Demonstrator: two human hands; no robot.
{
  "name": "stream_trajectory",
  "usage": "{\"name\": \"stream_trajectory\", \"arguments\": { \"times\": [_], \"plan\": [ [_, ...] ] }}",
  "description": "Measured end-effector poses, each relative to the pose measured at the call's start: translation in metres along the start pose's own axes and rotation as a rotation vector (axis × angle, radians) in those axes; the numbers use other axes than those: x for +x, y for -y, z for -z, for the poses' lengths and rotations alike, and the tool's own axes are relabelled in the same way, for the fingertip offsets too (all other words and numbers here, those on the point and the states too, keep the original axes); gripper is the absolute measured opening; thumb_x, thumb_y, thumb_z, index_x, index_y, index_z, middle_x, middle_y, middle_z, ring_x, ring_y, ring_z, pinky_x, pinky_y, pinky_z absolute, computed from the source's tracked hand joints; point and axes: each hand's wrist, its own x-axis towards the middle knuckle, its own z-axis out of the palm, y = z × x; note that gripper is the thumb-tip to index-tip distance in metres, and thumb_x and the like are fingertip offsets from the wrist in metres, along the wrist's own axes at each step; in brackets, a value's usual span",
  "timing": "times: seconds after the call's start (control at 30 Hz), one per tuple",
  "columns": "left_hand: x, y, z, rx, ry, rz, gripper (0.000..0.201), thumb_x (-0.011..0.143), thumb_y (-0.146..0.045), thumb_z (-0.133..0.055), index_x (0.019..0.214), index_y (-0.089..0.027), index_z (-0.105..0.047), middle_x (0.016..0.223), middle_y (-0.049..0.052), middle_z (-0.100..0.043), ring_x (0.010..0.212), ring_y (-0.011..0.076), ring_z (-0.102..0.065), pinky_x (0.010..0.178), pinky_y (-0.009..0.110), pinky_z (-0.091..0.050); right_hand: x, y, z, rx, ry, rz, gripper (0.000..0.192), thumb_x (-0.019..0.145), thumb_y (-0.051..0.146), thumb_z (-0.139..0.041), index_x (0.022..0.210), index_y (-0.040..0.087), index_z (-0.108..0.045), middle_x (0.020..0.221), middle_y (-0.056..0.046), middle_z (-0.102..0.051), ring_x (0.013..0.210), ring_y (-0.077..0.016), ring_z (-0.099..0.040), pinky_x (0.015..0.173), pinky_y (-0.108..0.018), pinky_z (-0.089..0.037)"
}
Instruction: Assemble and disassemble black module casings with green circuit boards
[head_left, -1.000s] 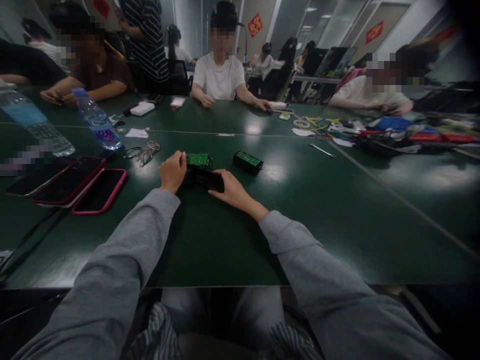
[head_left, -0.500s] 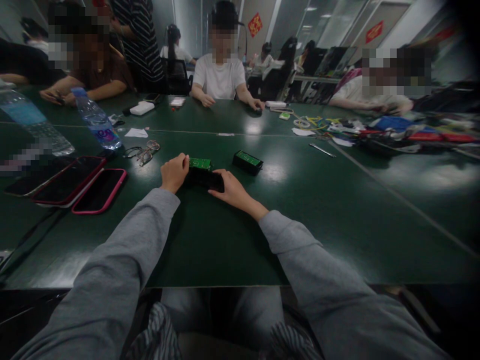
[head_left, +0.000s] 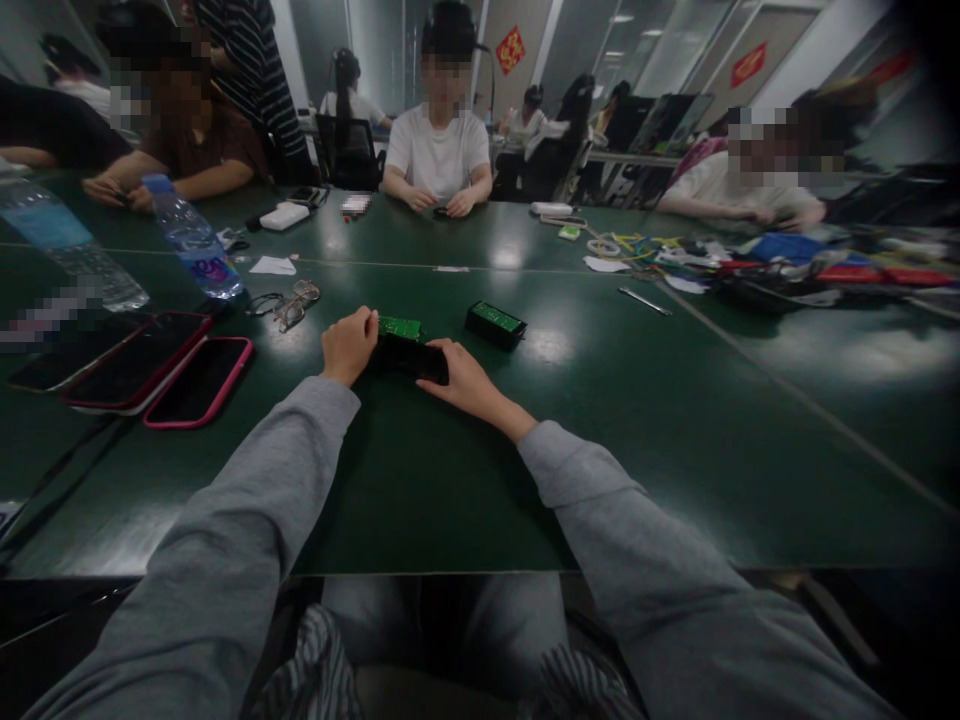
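Observation:
Both of my hands are together over the table in front of me. My left hand [head_left: 351, 346] is closed, its thumb at the left edge of a green circuit board [head_left: 401, 328]; its other fingers are mostly hidden. Just on the near side of that board is a black open plastic case [head_left: 411, 358]. Its right end is gripped between thumb and fingers of my right hand [head_left: 466, 378]. The case's left end reaches my left hand, and I cannot tell whether they touch. A second black case with a green board in it [head_left: 495, 324] lies beyond my right hand.
To the left are phones, one with a pink case [head_left: 199, 382], glasses [head_left: 298, 305] and water bottles [head_left: 196, 240]. Tweezers [head_left: 645, 301] and a heap of cables [head_left: 817, 262] lie to the right. Across the table sits a person in a white shirt [head_left: 437, 155].
My hands and the black case have hardly moved. Across the table, the person in white has brought both hands together around a small dark thing. The striped-shirt person behind has shifted left.

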Motion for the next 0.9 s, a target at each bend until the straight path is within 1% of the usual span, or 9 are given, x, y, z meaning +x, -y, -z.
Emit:
{"name": "stream_trajectory", "arguments": {
  "times": [0.2,0.37,0.5,0.6,0.73,0.9],
  "plan": [
    [0.0008,0.0,0.0004,-0.033,-0.007,0.035,0.042,0.098,-0.051,-0.035,0.084,-0.022,-0.061,0.072,0.008,-0.066,0.07,0.0222,-0.06,0.062,0.03,-0.032,0.0,0.0006,0.0007,-0.007,-0.005,0.011,0.058,0.081,0.039,-0.072,0.129,0.018,-0.047,0.12,-0.013,-0.059,0.108,-0.0264,-0.058,0.092,-0.044,-0.051],
    [0.0013,-0.0019,0.0039,0.01,0.087,0.086,0.046,0.098,-0.055,-0.03,0.091,-0.022,-0.062,0.079,0.008,-0.068,0.075,0.0223,-0.062,0.064,0.03,-0.032,0.0003,-0.0008,-0.0002,-0.018,-0.002,0.005,0.059,0.081,0.039,-0.072,0.128,0.017,-0.046,0.12,-0.013,-0.059,0.108,-0.0267,-0.058,0.092,-0.045,-0.051],
    [0.0021,-0.0021,0.0048,-0.012,0.14,0.094,0.051,0.099,-0.057,-0.025,0.095,-0.023,-0.062,0.084,0.008,-0.069,0.078,0.0217,-0.062,0.065,0.03,-0.031,0.0003,-0.0006,-0.0002,-0.018,-0.005,0.009,0.059,0.081,0.039,-0.072,0.128,0.017,-0.046,0.121,-0.013,-0.059,0.109,-0.0269,-0.058,0.093,-0.045,-0.05],
    [0.0027,-0.0011,0.0041,-0.035,0.15,0.085,0.051,0.099,-0.058,-0.025,0.095,-0.023,-0.062,0.084,0.007,-0.068,0.076,0.0208,-0.061,0.064,0.03,-0.03,0.0002,0.0008,0.0007,-0.02,-0.002,-0.002,0.058,0.081,0.038,-0.073,0.128,0.017,-0.046,0.12,-0.013,-0.059,0.109,-0.0271,-0.058,0.093,-0.045,-0.05],
    [0.0027,-0.0003,0.0037,-0.064,0.135,0.053,0.05,0.099,-0.057,-0.026,0.095,-0.022,-0.061,0.083,0.007,-0.068,0.075,0.0199,-0.06,0.064,0.03,-0.03,0.0002,0.0016,0.0014,-0.018,-0.003,0.002,0.058,0.08,0.038,-0.073,0.128,0.016,-0.046,0.12,-0.013,-0.059,0.109,-0.0273,-0.058,0.093,-0.045,-0.05],
    [0.0034,0.0009,0.0024,-0.142,0.144,0.01,0.047,0.099,-0.056,-0.028,0.094,-0.022,-0.06,0.082,0.005,-0.067,0.074,0.0188,-0.059,0.064,0.029,-0.032,-0.0002,-0.0007,0.0,-0.008,-0.004,0.01,0.059,0.081,0.039,-0.072,0.129,0.018,-0.045,0.122,-0.012,-0.058,0.11,-0.0269,-0.058,0.092,-0.045,-0.05]
  ]
}}
